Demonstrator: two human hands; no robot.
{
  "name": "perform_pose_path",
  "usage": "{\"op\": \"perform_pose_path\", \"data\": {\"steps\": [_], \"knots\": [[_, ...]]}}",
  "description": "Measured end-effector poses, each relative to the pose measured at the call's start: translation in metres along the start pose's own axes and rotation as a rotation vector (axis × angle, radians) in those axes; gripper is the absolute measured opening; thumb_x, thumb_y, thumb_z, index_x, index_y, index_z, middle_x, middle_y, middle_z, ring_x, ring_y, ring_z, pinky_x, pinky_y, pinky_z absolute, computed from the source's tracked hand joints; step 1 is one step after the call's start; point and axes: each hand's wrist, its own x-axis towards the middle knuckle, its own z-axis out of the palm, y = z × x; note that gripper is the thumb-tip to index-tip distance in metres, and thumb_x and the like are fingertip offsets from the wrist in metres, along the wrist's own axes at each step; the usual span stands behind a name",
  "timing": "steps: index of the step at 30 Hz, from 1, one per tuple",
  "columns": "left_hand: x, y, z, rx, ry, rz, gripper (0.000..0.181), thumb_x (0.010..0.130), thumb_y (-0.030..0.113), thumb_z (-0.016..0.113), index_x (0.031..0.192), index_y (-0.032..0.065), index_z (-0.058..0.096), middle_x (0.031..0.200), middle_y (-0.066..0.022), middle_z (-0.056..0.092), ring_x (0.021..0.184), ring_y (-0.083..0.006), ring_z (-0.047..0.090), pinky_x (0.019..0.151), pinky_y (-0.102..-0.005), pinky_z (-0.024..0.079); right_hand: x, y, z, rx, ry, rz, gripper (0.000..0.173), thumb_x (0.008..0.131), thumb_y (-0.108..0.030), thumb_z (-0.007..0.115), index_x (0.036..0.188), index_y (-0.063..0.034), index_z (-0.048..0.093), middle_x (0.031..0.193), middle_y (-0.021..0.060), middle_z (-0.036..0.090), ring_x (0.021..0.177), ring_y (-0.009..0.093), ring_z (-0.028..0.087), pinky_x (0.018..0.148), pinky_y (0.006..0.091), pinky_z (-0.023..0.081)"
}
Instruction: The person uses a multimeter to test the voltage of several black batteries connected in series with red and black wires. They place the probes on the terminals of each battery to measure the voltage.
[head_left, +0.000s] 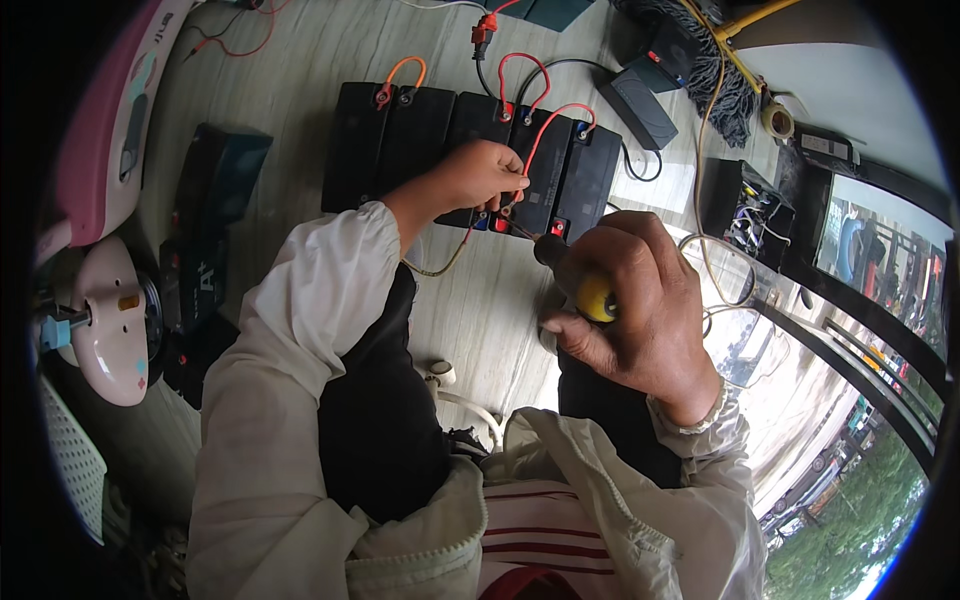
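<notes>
A row of black block batteries (409, 150) lies side by side on the floor before me. My left hand (480, 176) reaches over them and pinches a red wire (541, 135) close to its lower end. That end meets a red-marked terminal (501, 223) at the row's near edge. In my right hand (649, 307) is a screwdriver (551, 250) with a dark, yellow-ended handle. Its shaft points at the same terminal; whether the tip sits in the screw cannot be made out. An orange wire (407, 61) loops between two far terminals. A yellowish cable (442, 270) runs from the near edge.
Dark batteries (221, 176) stand at left beside a pink vehicle body (112, 112). A black power adapter (637, 109) and a mop (724, 97) lie at upper right. Further right are an opened box with wires (750, 202), a tape roll (778, 120) and a glass door (881, 240).
</notes>
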Motion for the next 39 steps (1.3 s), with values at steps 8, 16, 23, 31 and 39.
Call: {"op": "perform_pose_path", "data": {"steps": [8,16,23,31,39], "knots": [[0.003,-0.003,0.000,0.023,-0.002,0.003,0.018,0.093,0.017,0.064,0.095,-0.0015,0.062,0.082,-0.0079,0.069,0.047,-0.0069,0.052,0.041,-0.0217,0.039,0.003,0.003,-0.002,-0.004,-0.006,-0.090,0.038,0.071,-0.011,0.073,0.107,-0.0092,0.059,0.104,0.0108,0.057,0.079,0.030,0.062,0.064,0.0385,0.052],[0.004,-0.010,-0.002,0.043,0.011,0.044,0.021,0.090,0.020,0.066,0.094,-0.0002,0.065,0.076,-0.0035,0.068,0.052,-0.0100,0.059,0.045,-0.0250,0.045,0.002,-0.002,-0.001,0.024,-0.001,-0.068,0.043,0.064,-0.002,0.070,0.105,-0.0110,0.060,0.101,0.0096,0.059,0.078,0.029,0.062,0.061,0.0365,0.051],[0.002,-0.010,-0.003,0.009,0.007,0.036,0.018,0.090,0.019,0.066,0.092,0.0004,0.065,0.074,-0.0028,0.067,0.052,-0.0102,0.059,0.045,-0.0247,0.045,0.000,0.000,0.001,0.048,0.011,0.002,0.043,0.063,0.000,0.074,0.103,-0.0079,0.060,0.103,0.0094,0.061,0.083,0.029,0.061,0.069,0.0385,0.050],[0.001,-0.005,-0.002,0.039,-0.002,0.032,0.019,0.092,0.019,0.064,0.095,-0.0001,0.063,0.078,-0.0033,0.067,0.050,-0.0079,0.057,0.044,-0.0224,0.043,0.000,-0.001,-0.003,0.002,-0.002,0.045,0.038,0.072,-0.011,0.076,0.106,-0.0077,0.060,0.099,0.0113,0.059,0.086,0.032,0.062,0.070,0.0393,0.051],[-0.001,-0.003,-0.002,0.058,-0.005,0.025,0.019,0.092,0.019,0.064,0.096,0.0010,0.063,0.079,-0.0022,0.067,0.050,-0.0070,0.055,0.045,-0.0221,0.043,0.002,-0.001,-0.004,0.024,-0.001,-0.072,0.043,0.067,-0.001,0.070,0.108,-0.0064,0.058,0.104,0.0127,0.061,0.092,0.032,0.062,0.075,0.0391,0.051]]}}
